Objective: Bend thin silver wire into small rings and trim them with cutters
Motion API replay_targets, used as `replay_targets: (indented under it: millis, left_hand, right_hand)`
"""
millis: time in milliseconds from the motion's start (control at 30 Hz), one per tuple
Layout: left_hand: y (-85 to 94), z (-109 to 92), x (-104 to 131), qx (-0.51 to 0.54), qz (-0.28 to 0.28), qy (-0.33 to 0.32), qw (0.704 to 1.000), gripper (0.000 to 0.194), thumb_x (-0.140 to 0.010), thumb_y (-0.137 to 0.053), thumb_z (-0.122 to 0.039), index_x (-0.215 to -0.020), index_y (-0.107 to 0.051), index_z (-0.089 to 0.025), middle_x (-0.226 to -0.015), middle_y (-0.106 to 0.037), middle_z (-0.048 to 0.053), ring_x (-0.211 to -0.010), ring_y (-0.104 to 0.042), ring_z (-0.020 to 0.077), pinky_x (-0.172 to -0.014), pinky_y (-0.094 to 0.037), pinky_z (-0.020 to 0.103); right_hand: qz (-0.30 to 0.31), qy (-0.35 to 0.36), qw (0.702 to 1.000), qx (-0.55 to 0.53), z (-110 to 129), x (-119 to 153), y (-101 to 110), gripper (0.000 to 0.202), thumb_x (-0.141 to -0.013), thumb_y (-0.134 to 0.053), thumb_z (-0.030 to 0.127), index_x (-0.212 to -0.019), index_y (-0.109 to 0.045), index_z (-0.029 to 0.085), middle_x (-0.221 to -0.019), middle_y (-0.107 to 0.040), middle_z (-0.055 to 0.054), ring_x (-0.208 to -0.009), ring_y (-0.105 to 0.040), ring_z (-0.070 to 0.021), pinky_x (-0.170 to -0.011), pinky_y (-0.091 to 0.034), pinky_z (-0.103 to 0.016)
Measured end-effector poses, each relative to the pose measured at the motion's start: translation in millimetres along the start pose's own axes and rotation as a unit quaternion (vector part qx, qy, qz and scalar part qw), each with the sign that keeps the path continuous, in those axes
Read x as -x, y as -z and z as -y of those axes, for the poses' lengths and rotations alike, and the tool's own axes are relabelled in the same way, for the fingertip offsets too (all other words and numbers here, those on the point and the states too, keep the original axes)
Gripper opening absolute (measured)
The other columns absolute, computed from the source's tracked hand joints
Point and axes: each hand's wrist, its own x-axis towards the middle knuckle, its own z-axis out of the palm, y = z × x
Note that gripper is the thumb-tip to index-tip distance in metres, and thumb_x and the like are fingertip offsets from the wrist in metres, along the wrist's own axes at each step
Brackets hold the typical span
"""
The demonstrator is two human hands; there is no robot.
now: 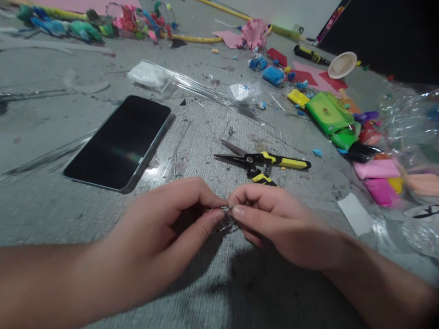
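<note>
Two pinches hold the wire (227, 209): the left hand (154, 230) closes thumb and forefinger on it from one side, the right hand (284, 224) does the same from the other, fingertips almost meeting. The other fingers curl in loosely. The wire sits between them, just above the table (192, 292), bent into a small, angular shape whose details the fingers partly hide. That cover is one risk: a crooked bend could pass unnoticed. Such thin metal could also snap if worked too often at one spot, or spring out and prick a thumb if either pinch slipped. Just beyond the right hand, the snips (254, 160) lie with blades apart, so a careless reach might nick a finger.
</note>
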Motion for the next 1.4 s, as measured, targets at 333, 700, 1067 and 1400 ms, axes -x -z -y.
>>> replay_targets:
  millis: [333, 700, 1067, 1400]
  left_hand:
    - [-0.6, -4, -6, 0.056, 0.002, 0.066, 0.996, 0.02, -0.093, -0.064, -0.034, -0.11, -0.071, -0.026, -0.087, -0.075, 0.0, -0.072, -0.07, 0.0135, -0.056, -0.055, 0.02]
    - [-1.2, -5, -4, 0.123, -0.025, 0.058, 0.99, 0.012, -0.091, -0.065, -0.022, -0.103, -0.066, -0.023, -0.075, -0.07, -0.003, -0.063, -0.067, 0.0089, -0.054, -0.056, 0.014]
    - [0.2, -2, 0, 0.063, -0.008, 0.032, 0.997, 0.003, -0.089, -0.069, -0.025, -0.086, -0.068, -0.024, -0.075, -0.067, -0.003, -0.064, -0.062, 0.0101, -0.057, -0.051, 0.021]
    - [1.0, 1, 1, 0.025, 0.007, 0.019, 0.999, 0.007, -0.09, -0.066, -0.025, -0.084, -0.069, -0.025, -0.068, -0.064, -0.004, -0.059, -0.057, 0.0096, -0.052, -0.044, 0.022]
  right_hand:
    - [-0.251, 0.199, 0.941, 0.107, -13, -5, -18, 0.01, -0.092, -0.066, 0.029, -0.093, -0.066, 0.019, -0.067, -0.059, 0.003, -0.052, -0.054, -0.0098, -0.044, -0.041, -0.021]
    - [-0.293, 0.326, 0.803, 0.403, -14, 10, -27, 0.01, -0.093, -0.066, 0.017, -0.101, -0.071, 0.018, -0.089, -0.07, -0.002, -0.077, -0.065, -0.0126, -0.076, -0.057, -0.023]
    - [-0.32, 0.239, 0.877, 0.265, -11, 11, -40, 0.006, -0.089, -0.064, 0.016, -0.085, -0.065, 0.02, -0.072, -0.061, 0.003, -0.057, -0.056, -0.0086, -0.049, -0.045, -0.019]
    - [-0.257, 0.129, 0.949, 0.133, -10, 14, -43, 0.007, -0.089, -0.064, 0.024, -0.086, -0.066, 0.018, -0.06, -0.055, 0.004, -0.048, -0.048, -0.0083, -0.039, -0.035, -0.018]
